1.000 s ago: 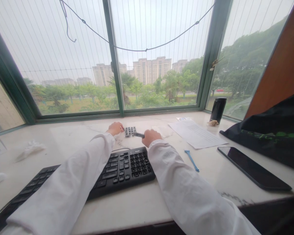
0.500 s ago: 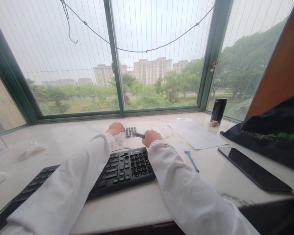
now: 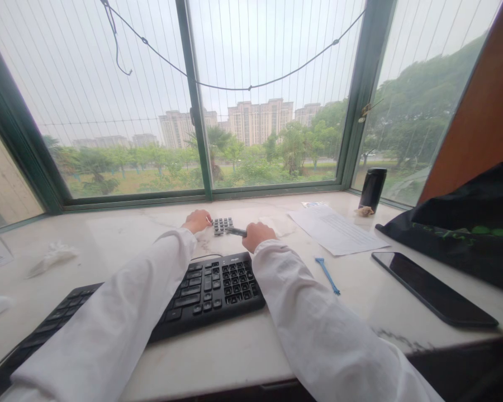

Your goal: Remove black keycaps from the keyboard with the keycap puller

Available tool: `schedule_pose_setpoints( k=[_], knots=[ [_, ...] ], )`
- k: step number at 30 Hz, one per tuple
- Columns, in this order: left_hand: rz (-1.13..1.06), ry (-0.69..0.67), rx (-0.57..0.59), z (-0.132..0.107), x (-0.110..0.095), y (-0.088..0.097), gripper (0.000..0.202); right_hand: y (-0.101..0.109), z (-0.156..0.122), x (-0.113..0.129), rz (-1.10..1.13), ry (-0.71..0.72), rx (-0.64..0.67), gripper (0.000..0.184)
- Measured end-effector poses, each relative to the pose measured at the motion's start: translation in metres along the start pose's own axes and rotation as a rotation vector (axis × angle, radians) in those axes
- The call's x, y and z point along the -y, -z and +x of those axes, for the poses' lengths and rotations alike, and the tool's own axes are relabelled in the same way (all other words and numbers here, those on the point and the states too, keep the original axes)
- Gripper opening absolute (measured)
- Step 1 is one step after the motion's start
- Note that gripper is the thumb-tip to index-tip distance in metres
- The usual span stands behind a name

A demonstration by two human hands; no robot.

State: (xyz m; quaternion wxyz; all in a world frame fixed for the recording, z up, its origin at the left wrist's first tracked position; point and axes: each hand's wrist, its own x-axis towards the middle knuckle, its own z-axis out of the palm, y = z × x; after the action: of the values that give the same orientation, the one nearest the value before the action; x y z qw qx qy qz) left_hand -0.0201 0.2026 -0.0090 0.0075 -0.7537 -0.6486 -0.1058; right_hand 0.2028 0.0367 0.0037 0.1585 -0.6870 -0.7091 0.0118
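My left hand (image 3: 198, 220) is curled at the left edge of a small group of loose keycaps (image 3: 222, 225), with a tiny white bit near its fingertips. Whatever those fingers pinch, if anything, is hidden. Closed around a dark, slim stick-like tool (image 3: 237, 231), my right hand (image 3: 257, 235) points its tip left at the near side of the keycaps. Nearer to me lies a black keyboard (image 3: 193, 318), partly under my left sleeve. Its number pad (image 3: 238, 281) shows open square sockets without caps.
A blue plastic tool (image 3: 327, 276), a black phone (image 3: 433, 289) and a printed sheet (image 3: 339, 230) lie to the right. Behind them stand a dark can (image 3: 373, 188) and a black bag (image 3: 456, 234). Crumpled tissue (image 3: 54, 257) lies left. A window frame (image 3: 205, 194) borders the back.
The tool in my right hand has shifted slightly left over the near keycaps. My left hand stays in place.
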Motion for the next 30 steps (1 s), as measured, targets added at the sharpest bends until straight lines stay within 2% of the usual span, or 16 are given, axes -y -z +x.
schedule_pose_setpoints(
  k=[22, 30],
  knots=[
    [0.010, 0.001, 0.007, 0.000, 0.001, -0.001, 0.028, -0.002, 0.001, -0.001, 0.010, 0.013, -0.002, 0.017],
    [0.011, -0.013, -0.018, -0.015, -0.006, 0.015, 0.028, -0.002, 0.001, 0.001, 0.013, 0.013, -0.020, 0.020]
  ],
)
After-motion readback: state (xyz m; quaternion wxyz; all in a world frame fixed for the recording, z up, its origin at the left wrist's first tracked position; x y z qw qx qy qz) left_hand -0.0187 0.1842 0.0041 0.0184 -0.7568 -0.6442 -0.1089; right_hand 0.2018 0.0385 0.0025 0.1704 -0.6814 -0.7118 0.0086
